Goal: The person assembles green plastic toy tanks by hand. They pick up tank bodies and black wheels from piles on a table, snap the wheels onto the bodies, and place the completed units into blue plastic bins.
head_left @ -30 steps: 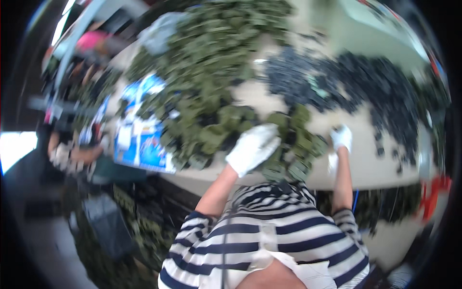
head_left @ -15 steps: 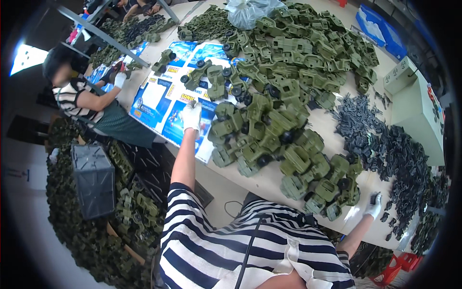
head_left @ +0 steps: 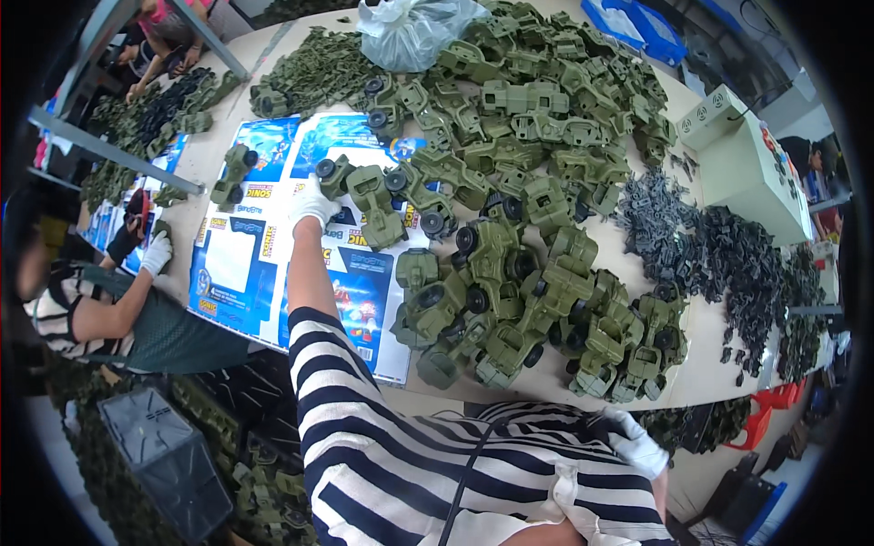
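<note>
My left hand (head_left: 314, 204), in a white glove, reaches over the printed blue card sheets. Its thumb stands apart from the fingers, and no held thing shows. Just beyond its fingertips lies a green toy vehicle (head_left: 334, 176) with black wheels; touching or apart, I cannot tell. My right hand (head_left: 639, 444), gloved too, is low in front of my waist, at the table's near edge. Its fingers are bent near something dark that I cannot make out. Between the hands, several green toy vehicles (head_left: 492, 250) with black wheels lie heaped at the near edge.
Green vehicle bodies (head_left: 546, 100) are piled at the far side beside a clear plastic bag (head_left: 414, 35). Dark small parts (head_left: 737, 264) lie at the right, near a pale metal box (head_left: 742, 168). A co-worker (head_left: 91, 309) sits left. A grey crate (head_left: 164, 460) stands below.
My view has turned. My left hand has moved left and farther over the sheets, to a wheeled vehicle. My right hand has come from beside the dark parts back to my waist.
</note>
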Demonstrator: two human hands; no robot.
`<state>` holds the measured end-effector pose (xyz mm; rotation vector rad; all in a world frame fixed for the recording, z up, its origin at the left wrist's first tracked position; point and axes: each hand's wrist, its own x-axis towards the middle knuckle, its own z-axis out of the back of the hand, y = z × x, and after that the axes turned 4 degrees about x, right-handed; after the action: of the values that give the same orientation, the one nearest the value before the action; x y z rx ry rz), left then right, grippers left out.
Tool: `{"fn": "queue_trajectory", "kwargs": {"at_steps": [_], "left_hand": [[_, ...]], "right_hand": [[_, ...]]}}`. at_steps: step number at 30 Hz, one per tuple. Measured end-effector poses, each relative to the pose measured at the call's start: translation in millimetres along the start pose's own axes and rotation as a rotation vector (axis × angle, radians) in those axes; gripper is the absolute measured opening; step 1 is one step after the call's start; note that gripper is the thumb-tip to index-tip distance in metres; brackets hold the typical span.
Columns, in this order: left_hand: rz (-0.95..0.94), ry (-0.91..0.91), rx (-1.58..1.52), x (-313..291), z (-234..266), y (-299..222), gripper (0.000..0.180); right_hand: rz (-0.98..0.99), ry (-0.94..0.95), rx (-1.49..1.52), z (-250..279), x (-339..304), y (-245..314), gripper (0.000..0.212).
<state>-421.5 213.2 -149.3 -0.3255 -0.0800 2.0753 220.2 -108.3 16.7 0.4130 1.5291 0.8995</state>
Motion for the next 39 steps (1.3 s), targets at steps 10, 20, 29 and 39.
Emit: {"fn": "queue_trajectory", "kwargs": {"at_steps": [10, 20, 29, 39], "left_hand": [[-0.027, -0.117, -1.749, -100.9, 24.1, 33.1, 0.035], [-0.002, 0.421, -2.267, -355.4, 44.3, -180.1, 0.041], [-0.251, 0.478, -2.043, -505.4, 7.5, -349.8, 0.045], [-0.421, 1.531, -1.542, -486.4, 3.1, -388.7, 0.05]], "right_hand": [[-0.199, 0.093, -0.004, 12.8, 7.0, -5.0, 0.038], [0.518, -0.036, 0.516, -40.0, 97.7, 78.6, 0.027], [0.778, -0.129, 0.424, 36.7, 46.3, 43.4, 0.07], [0.617, 0.336, 0.637, 213.2, -2.9, -39.6, 0.041]]}}
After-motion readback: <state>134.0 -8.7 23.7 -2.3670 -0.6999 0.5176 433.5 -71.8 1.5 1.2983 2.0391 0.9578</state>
